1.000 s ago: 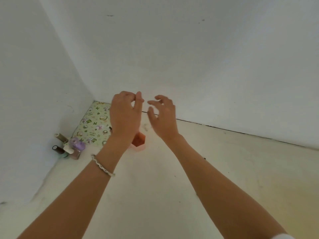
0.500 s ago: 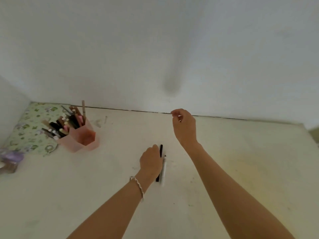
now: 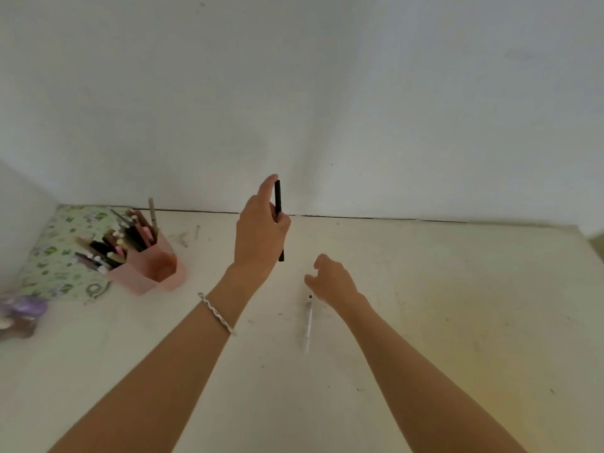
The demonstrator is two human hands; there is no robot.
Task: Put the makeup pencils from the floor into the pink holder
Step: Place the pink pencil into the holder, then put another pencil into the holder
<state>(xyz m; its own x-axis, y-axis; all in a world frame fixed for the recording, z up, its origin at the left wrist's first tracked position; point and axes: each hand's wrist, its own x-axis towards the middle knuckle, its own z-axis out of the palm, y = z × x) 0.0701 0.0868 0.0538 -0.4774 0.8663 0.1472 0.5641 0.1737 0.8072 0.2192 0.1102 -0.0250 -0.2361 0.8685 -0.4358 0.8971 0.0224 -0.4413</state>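
Open floor (image 3: 425, 305) separates pink holder (image 3: 147, 273) from left hand (image 3: 260, 238) gripping black pencil (image 3: 278, 197).

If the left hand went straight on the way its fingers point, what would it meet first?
Probably the white wall; nothing else shows ahead of the left hand and its black pencil. The pink holder sits off to its left, out of line. Depth is unclear.
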